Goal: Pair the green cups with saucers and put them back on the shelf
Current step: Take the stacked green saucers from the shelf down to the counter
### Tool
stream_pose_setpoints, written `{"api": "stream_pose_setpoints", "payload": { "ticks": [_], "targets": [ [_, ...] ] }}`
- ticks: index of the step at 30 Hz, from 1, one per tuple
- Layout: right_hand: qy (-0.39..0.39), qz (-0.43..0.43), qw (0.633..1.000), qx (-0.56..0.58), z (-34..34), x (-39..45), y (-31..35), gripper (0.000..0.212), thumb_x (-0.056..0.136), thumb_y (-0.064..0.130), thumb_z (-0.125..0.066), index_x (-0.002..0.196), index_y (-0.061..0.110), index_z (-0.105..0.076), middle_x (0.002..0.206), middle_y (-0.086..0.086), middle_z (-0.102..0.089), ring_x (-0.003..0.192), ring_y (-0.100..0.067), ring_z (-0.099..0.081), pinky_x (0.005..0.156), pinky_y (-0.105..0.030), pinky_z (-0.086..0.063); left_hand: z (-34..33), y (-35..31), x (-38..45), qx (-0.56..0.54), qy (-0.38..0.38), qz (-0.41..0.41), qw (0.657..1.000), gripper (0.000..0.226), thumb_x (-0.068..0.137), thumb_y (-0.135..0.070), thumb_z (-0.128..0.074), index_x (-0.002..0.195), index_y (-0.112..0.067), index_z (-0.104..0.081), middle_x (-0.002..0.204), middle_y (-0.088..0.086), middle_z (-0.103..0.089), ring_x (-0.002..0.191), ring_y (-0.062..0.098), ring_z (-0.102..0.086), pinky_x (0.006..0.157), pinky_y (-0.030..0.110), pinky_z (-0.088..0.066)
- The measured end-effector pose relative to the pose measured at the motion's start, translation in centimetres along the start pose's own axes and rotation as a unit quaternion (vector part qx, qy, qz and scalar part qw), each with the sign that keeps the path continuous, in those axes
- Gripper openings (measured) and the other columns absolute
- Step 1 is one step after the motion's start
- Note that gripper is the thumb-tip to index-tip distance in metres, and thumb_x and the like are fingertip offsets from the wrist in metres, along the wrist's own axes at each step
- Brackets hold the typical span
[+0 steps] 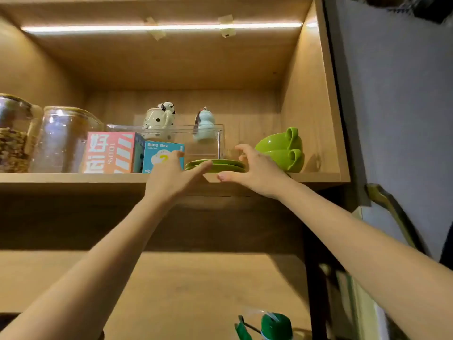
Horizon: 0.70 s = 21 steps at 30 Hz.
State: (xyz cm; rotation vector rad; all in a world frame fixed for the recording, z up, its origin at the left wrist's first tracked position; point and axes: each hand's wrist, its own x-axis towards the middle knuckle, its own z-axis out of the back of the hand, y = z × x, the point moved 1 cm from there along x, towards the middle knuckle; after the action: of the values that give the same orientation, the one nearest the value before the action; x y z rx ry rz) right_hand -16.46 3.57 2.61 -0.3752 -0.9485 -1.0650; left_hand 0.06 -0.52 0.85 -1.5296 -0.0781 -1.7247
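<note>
Your left hand (171, 177) and right hand (255, 171) were both open, one on each side of the green saucers (220, 165) on the shelf (73, 177), with the stacked green cups (282, 149) just beside your right hand.

Both hands (171, 177) (255, 171) raised, fingers spread

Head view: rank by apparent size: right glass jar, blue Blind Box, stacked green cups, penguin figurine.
1. right glass jar
2-3. stacked green cups and blue Blind Box: look alike, and the left hand covers part of the box
4. penguin figurine, though it stands farther back
</note>
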Motion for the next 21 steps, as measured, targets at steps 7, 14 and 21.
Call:
{"api": "stream_pose_setpoints", "payload": {
  "ticks": [7,14,21],
  "targets": [
    [0.073,-0.090,0.990,-0.075,0.2,1.1,0.5,0.079,0.087,0.064,-0.032,0.139,0.005,-0.032,0.145,-0.012,-0.041,0.128,-0.029,-0.042,0.097,-0.035,-0.037,-1.6,0.1,1.8,0.180,0.018,0.030,0.983,0.090,0.066,-0.084,-0.018,0.108,-0.013,-0.056,0.112,0.016,-0.056,0.115,0.036,-0.047,0.101,0.047,-0.028],
    [0.133,-0.109,0.985,0.017,0.0,2.0,0.9,0.074,0.083,0.069,-0.030,0.135,0.020,-0.047,0.144,-0.006,-0.045,0.128,-0.025,-0.042,0.104,-0.035,-0.029,-1.0,0.0,2.4,0.130,0.073,0.059,0.987,0.092,0.065,-0.083,-0.022,0.123,-0.019,-0.053,0.135,0.012,-0.048,0.129,0.033,-0.034,0.109,0.050,-0.014],
    [0.130,-0.127,0.979,0.089,0.9,1.3,1.6,0.064,0.093,0.057,-0.015,0.148,0.023,-0.014,0.157,-0.006,-0.018,0.143,-0.024,-0.020,0.116,-0.039,-0.012,-0.8,0.4,2.5,0.008,0.070,0.096,0.993,0.099,0.057,-0.084,-0.045,0.131,-0.018,-0.043,0.134,0.007,-0.048,0.129,0.030,-0.036,0.111,0.053,-0.024]
  ]
}}
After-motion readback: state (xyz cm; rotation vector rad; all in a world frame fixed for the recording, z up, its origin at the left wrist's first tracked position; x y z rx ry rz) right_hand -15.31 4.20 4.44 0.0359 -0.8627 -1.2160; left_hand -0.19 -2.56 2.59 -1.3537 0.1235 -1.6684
